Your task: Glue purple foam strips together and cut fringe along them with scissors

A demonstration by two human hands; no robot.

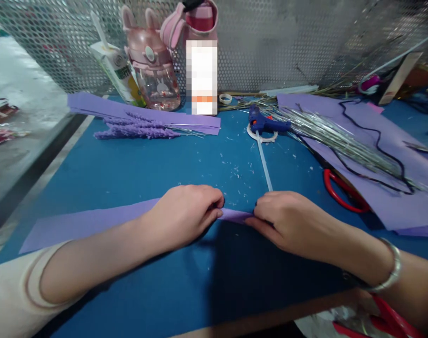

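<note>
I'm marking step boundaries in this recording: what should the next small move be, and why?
Probably to slide the left hand leftward along the purple strip and pinch the next stretch narrow, while the right hand steadies the other side. Between the hands the strip looks narrow, apparently folded; past the left hand it lies wide and flat on the blue table.

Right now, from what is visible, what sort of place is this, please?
Most likely a craft workbench, though I cannot tell whether at home or in a workshop: in view are a glue gun, a bundle of thin wires and a purple strip pinched by the left hand and right hand.
</note>
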